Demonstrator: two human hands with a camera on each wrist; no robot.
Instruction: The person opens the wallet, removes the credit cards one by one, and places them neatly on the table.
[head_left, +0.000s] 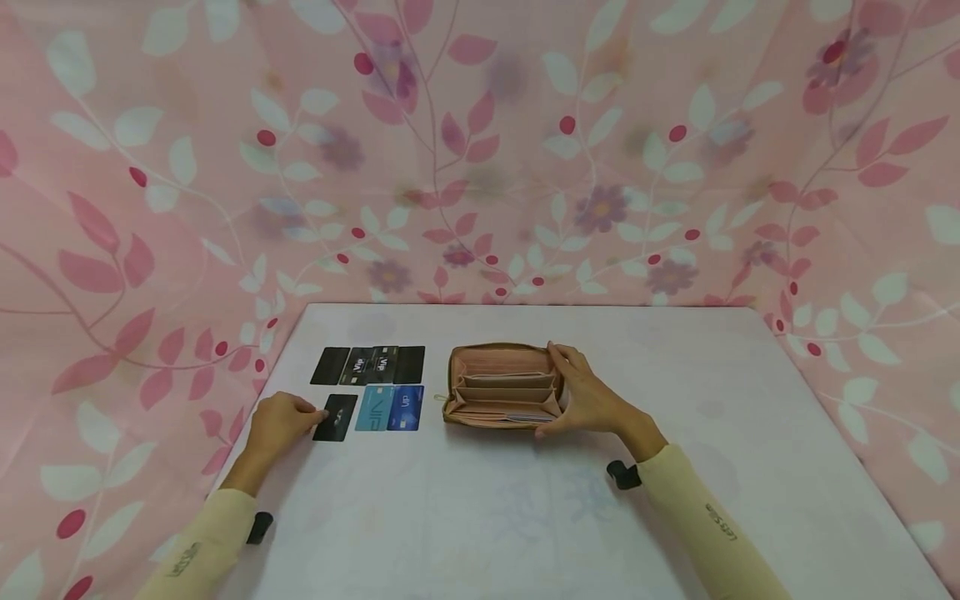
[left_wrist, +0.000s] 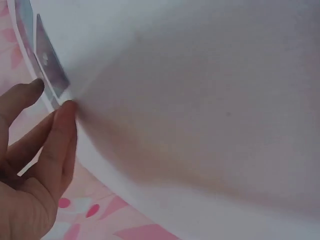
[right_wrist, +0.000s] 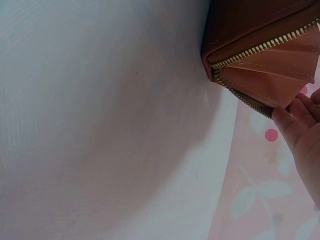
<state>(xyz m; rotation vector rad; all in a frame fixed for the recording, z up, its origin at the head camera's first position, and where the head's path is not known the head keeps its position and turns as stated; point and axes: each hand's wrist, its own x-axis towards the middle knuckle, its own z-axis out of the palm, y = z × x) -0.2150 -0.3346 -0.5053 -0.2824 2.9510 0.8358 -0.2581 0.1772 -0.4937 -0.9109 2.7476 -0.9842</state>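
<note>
My left hand (head_left: 281,427) is at the left edge of a black card (head_left: 335,417) on the table. In the left wrist view its thumb and fingers (left_wrist: 62,125) stand apart at the near end of that card (left_wrist: 51,57). My right hand (head_left: 588,394) grips the right end of a tan zip-around wallet (head_left: 504,421), thumb at the front edge and fingers at the back. The wallet gapes, showing its pleated compartments; some cards (head_left: 528,417) poke from the front slots. Its brass zip teeth (right_wrist: 267,49) show in the right wrist view.
Right of the black card lie a light blue card (head_left: 373,408) and a dark blue card (head_left: 406,407). Behind them is a row of overlapping black cards (head_left: 369,365). Everything rests on a white-covered table (head_left: 480,517), backed by pink floral cloth (head_left: 480,167).
</note>
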